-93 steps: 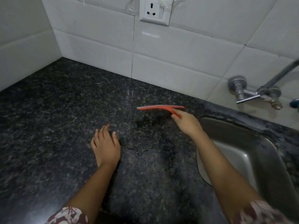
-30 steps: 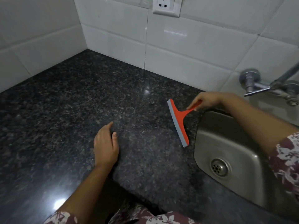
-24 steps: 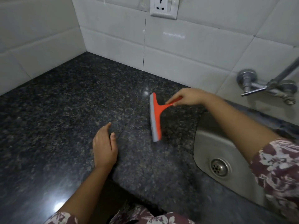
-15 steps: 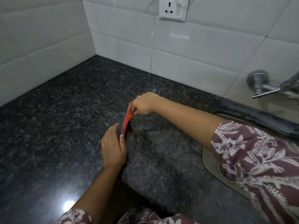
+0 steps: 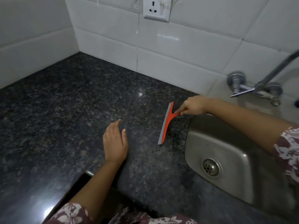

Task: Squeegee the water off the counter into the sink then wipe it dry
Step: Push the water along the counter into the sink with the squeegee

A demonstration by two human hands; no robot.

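Observation:
My right hand (image 5: 193, 106) grips the short handle of an orange squeegee (image 5: 166, 123) with a grey rubber edge. Its blade lies on the dark speckled granite counter (image 5: 68, 102), a short way left of the steel sink (image 5: 226, 152), running from near the back wall toward me. My left hand (image 5: 115, 142) rests flat on the counter with straight fingers, to the left of the blade and apart from it. The counter surface between blade and sink looks slightly darker and wet.
A wall tap (image 5: 252, 88) with a long spout juts out over the sink at the right. White tiled walls meet in a corner at the back left, with a socket (image 5: 156, 8) above. The sink drain (image 5: 211, 167) sits near its front.
My right hand has dragged the squeegee from beside my left hand rightward across the counter to near the sink's edge. My left hand has stayed flat in place.

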